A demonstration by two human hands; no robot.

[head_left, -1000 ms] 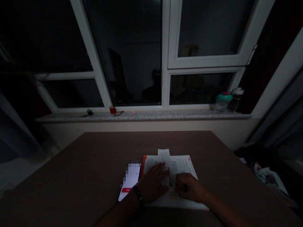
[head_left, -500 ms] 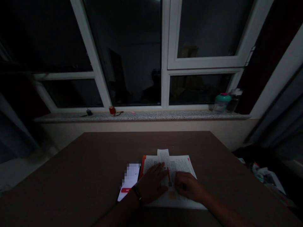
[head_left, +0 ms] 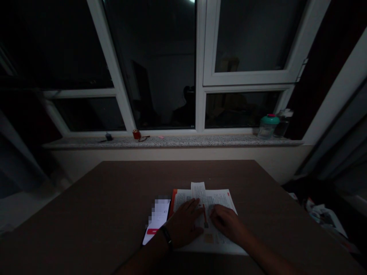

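Note:
An open book (head_left: 222,200) with printed pages lies on the brown table (head_left: 114,198) near its front. My left hand (head_left: 185,223) rests flat on the book's left page, fingers stretched out, a dark band on its wrist. My right hand (head_left: 226,221) sits on the right page with its fingers curled. Between the two hands a red pen (head_left: 205,217) lies along the book's gutter, and whether the right hand's fingers touch it is unclear. A paper strip (head_left: 198,190) sticks out past the book's top edge.
A lit phone (head_left: 156,225) lies left of the book. On the stone windowsill (head_left: 172,141) stand a teal-lidded jar (head_left: 268,126), a bottle (head_left: 283,121), a small red object (head_left: 136,134) and a dark item (head_left: 108,136). Clutter (head_left: 321,214) lies on the floor at the right.
My right hand has slid slightly up and left on the page, closer to the pen. The left hand, book and phone have stayed put.

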